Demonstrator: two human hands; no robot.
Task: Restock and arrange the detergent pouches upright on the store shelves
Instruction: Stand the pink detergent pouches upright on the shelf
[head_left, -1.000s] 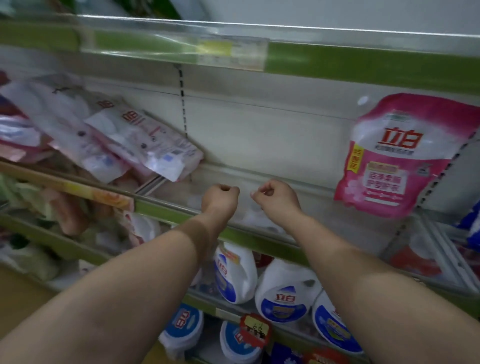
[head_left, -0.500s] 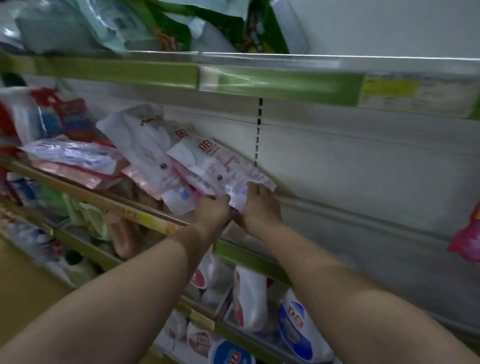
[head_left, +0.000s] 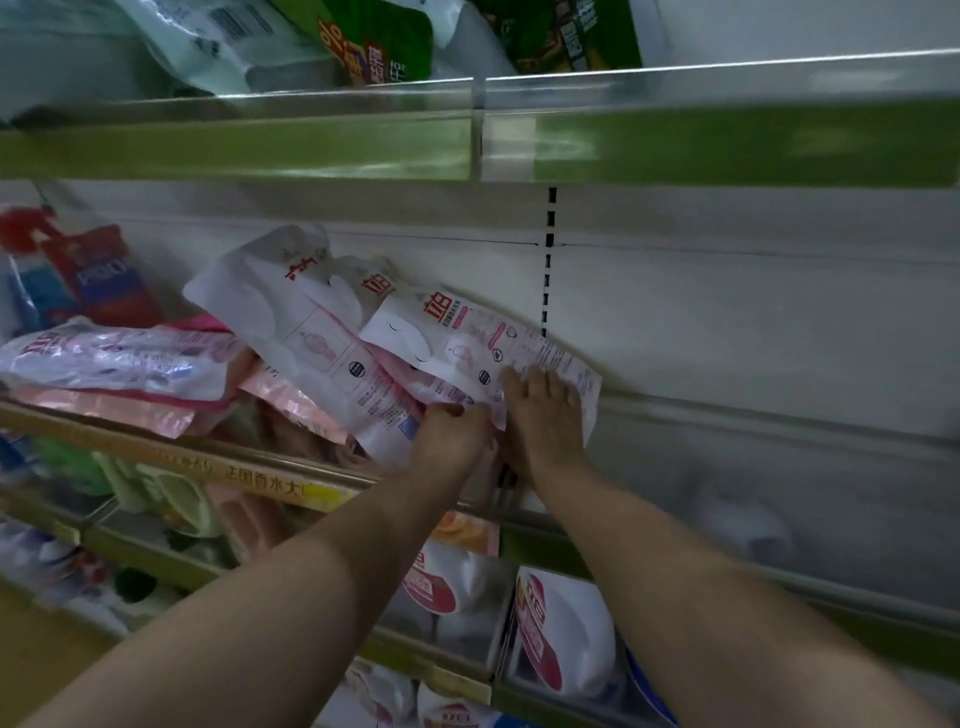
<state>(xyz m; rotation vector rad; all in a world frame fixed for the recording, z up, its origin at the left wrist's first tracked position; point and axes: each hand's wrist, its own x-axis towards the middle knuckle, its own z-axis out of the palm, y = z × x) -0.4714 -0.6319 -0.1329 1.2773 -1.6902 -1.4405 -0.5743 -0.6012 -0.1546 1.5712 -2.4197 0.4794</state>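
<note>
A person's left hand curled its fingers around the lower edge of a white-and-pink detergent pouch, while the right hand lay over the same pouch's lower right corner with fingers spread and nearly straight, pressing rather than clutching. The pouch lay tilted, its top leaning back and to the left, its lower end near the front of the middle shelf. It rested against a second white pouch, also slanted, with a third showing between them. Further left, a heap of pink and clear pouches lay flat on the same shelf, and a red-and-blue pack stood behind them. To the right of the hands, the shelf's white back panel showed bare, crossed by a slotted upright. Above, green and pale packets sat on the upper shelf behind its green price rail. Below the forearms, white detergent jugs with red labels filled the lower shelf; their details were blurred.
</note>
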